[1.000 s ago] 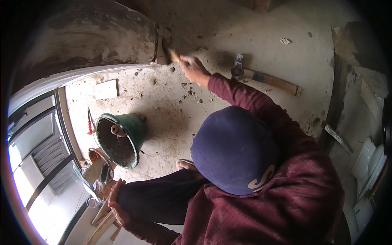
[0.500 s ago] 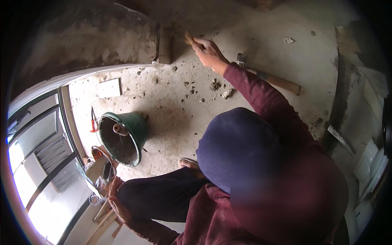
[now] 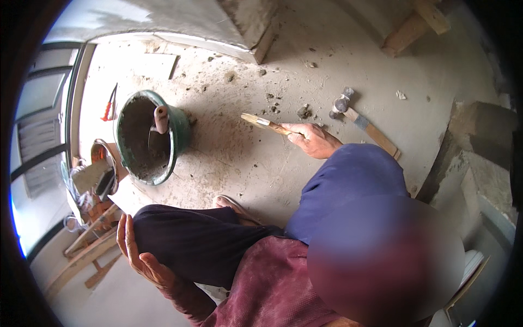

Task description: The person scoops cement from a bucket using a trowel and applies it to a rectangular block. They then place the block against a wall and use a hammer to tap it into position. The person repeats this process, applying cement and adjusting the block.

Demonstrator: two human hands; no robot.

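A flat paintbrush (image 3: 264, 122) with a pale handle is in my right hand (image 3: 316, 141), fingers wrapped round the handle. Its bristles point left, above the dusty floor, between the bucket and the hammer. My left hand (image 3: 143, 260) is beside my dark-trousered left knee, its fingers stretched out and holding nothing. Left of the brush stands a green bucket (image 3: 180, 131), smeared grey inside. In it rests a trowel (image 3: 160, 121) with a worn handle; part of its blade shows. To the right of my right hand lies a hammer (image 3: 366, 126) with a grey band on its wooden handle.
Crumbs of mortar (image 3: 304, 112) are scattered over the floor. A wall corner (image 3: 260, 46) juts in at the top. A red-handled pointed tool (image 3: 108, 109) and a white tile (image 3: 158, 65) lie near the bucket. Wooden pieces (image 3: 90, 256) lean at left; a timber support (image 3: 406, 35) stands at top right.
My right hand has drawn back from the wall corner towards my body, still gripping the brush. My left hand's fingers are more spread beside the knee. The whole view has shifted.
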